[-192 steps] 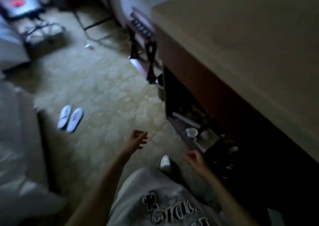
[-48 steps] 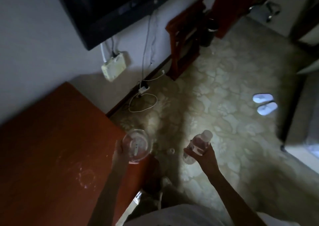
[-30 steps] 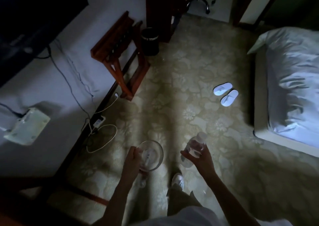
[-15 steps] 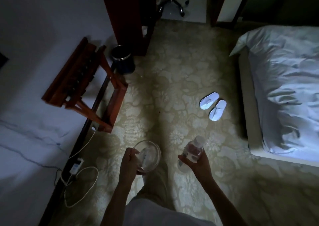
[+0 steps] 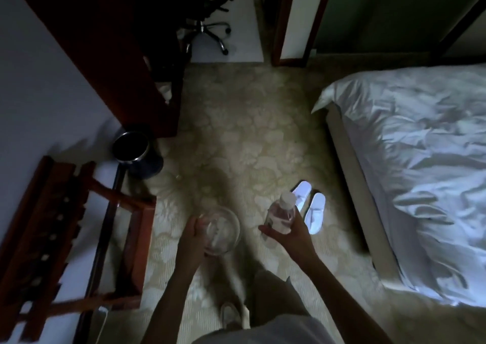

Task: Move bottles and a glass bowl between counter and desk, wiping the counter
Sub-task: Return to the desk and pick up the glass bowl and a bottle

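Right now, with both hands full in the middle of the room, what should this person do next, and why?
Probably keep walking ahead along the open carpet toward the dark wooden furniture near the office chair. The left hand grips the glass bowl and the right hand grips a water bottle, both in mid-air with no surface within reach to set them on.

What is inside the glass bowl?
The glass bowl, held by the left hand, has something pale and crumpled inside; dim light hides what it is. The hand covers its near edge.
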Demonstrator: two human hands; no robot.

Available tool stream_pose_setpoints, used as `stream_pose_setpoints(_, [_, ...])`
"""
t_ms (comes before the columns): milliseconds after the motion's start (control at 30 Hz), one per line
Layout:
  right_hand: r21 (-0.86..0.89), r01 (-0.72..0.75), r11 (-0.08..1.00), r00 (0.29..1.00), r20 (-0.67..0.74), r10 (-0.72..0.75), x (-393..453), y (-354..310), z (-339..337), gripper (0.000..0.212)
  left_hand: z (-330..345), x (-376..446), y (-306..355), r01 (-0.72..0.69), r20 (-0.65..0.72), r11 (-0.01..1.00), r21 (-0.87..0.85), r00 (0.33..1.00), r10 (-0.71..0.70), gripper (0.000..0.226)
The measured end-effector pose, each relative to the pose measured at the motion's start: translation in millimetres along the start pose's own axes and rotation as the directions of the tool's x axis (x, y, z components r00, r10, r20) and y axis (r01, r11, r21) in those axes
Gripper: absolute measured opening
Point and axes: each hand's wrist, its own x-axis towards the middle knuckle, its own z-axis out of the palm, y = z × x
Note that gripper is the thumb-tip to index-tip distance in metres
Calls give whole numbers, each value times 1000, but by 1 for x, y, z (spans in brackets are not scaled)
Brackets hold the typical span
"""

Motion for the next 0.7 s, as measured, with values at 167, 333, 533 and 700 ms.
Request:
stream_pose_setpoints(167, [3, -52, 999, 998, 21, 52, 145, -8, 9, 64, 20, 121, 66, 43, 27, 999, -13, 999, -43, 24])
stream_pose_setpoints(333, [23, 45, 999, 998, -35, -44, 296, -82, 0, 64, 30, 230, 168, 40, -11, 998, -48, 999, -41, 20])
stream_pose_setpoints(533, [37, 154, 987, 988, 20, -155, 476, -199, -4, 64, 7, 341, 324, -39, -92, 995, -88, 995, 31, 27])
stream_pose_setpoints(700, [34, 172, 985, 982, 75, -174, 614, -243, 29, 60, -12, 449, 398, -13, -135, 986, -169, 991, -10, 18])
